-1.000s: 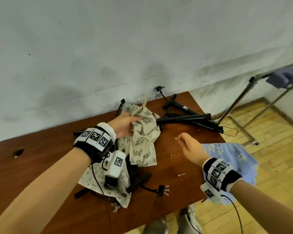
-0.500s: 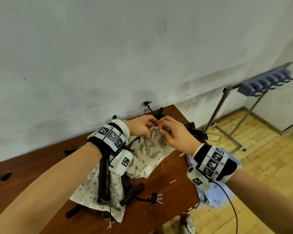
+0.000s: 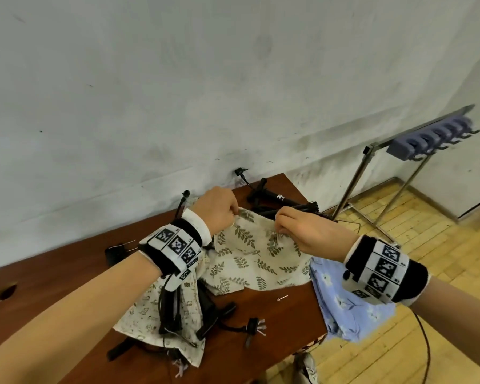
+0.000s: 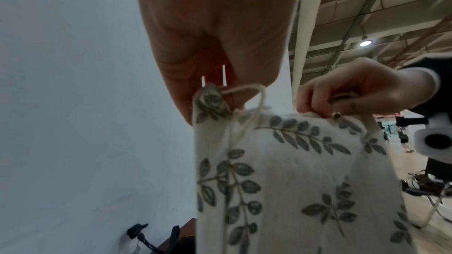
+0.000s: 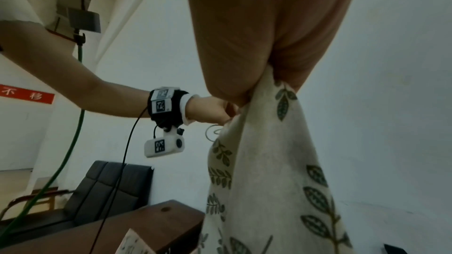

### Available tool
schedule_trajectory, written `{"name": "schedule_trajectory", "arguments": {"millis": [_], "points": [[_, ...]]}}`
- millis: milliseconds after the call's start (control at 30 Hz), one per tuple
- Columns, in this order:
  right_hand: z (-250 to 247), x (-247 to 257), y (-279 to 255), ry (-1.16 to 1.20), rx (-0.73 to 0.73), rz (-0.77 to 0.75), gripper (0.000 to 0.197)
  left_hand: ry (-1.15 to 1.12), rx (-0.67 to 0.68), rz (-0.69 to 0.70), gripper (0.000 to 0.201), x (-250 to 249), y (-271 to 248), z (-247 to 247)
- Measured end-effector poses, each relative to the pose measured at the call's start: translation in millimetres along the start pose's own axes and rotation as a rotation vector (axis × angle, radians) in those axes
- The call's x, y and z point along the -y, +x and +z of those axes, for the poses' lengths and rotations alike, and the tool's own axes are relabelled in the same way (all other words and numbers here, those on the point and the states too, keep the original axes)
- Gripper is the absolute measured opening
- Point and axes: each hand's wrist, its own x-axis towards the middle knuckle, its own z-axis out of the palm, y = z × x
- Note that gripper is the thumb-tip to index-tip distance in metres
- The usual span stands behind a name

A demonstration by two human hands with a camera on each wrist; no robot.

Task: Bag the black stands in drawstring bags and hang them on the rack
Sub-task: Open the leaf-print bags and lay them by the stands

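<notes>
A cream drawstring bag with a green leaf print (image 3: pixel 250 259) (image 4: pixel 281 177) (image 5: pixel 264 171) hangs above the brown table (image 3: pixel 67 275), stretched between my two hands. My left hand (image 3: pixel 219 209) (image 4: pixel 210 92) pinches its top left corner and the cord loop. At the top right edge, my right hand (image 3: pixel 294 228) (image 5: pixel 259 82) pinches the rim. Black stands (image 3: pixel 275 196) lie at the table's far end behind the bag. More black stands (image 3: pixel 203 311) lie on a second, small-print bag (image 3: pixel 147 314) near the front edge.
A metal rack (image 3: pixel 372 173) with a row of lavender hooks (image 3: pixel 432 139) stands on the wood floor to the right. Blue flowered cloth (image 3: pixel 344 300) hangs off the table's right edge. A small screw (image 3: pixel 282 298) lies on the table. A black chair (image 5: pixel 107 190) stands beyond it.
My right hand came in from the table's right side and took hold of the leaf bag. Both hands then moved apart, spreading the bag's top edge and lifting it.
</notes>
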Motion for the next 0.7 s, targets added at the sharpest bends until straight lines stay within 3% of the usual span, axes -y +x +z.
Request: {"name": "schedule_trajectory", "arguments": {"millis": [167, 267, 367, 467, 567, 701], "points": [[-10.0, 8.0, 7.2, -0.133, -0.131, 0.037, 0.022, 0.125, -0.146, -0.069, 0.023, -18.0, 5.7, -0.6], [-7.0, 14.7, 8.4, -0.195, -0.176, 0.097, 0.022, 0.137, -0.11, -0.045, 0.015, -23.1, 7.5, 7.3], [1.5, 10.6, 8.4, -0.288, -0.17, 0.205, 0.031, 0.128, 0.041, 0.057, 0.04, -25.4, 6.2, 23.1], [13.4, 4.1, 4.6, -0.363, -0.073, 0.221, 0.031, 0.155, 0.115, 0.151, 0.068, -25.7, 4.5, 35.0], [22.8, -4.5, -2.1, -0.399, 0.029, 0.305, 0.023, 0.307, 0.146, 0.275, 0.086, -17.8, 2.1, 39.2], [31.0, -17.5, -11.2, -0.378, 0.087, 0.488, 0.016, 0.606, 0.21, 0.361, 0.096, -11.4, -8.9, 39.9]]}}
